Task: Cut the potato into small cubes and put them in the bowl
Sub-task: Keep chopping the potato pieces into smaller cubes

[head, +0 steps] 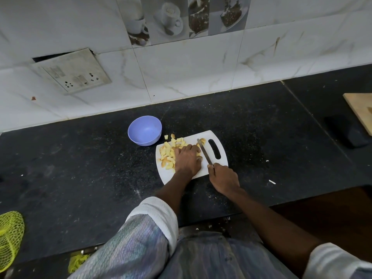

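Dark speckled counter runs under a tiled wall, with a white board as the landmark. On the board's left half lies a heap of potato pieces; the left hand rests flat over them, fingers straight and together, seemingly holding nothing. At the board's near edge the right hand is clamped on a knife, whose blade angles across the board toward one last chunk. Just beyond the board's far-left corner the blue bowl sits empty. Likely risks: the blade is close beside the left fingers and could nick them, and pieces at the board's edge could spill onto the counter. The left fingertips and whatever lies under the palm are hidden; the knife's handle is buried in the grip.
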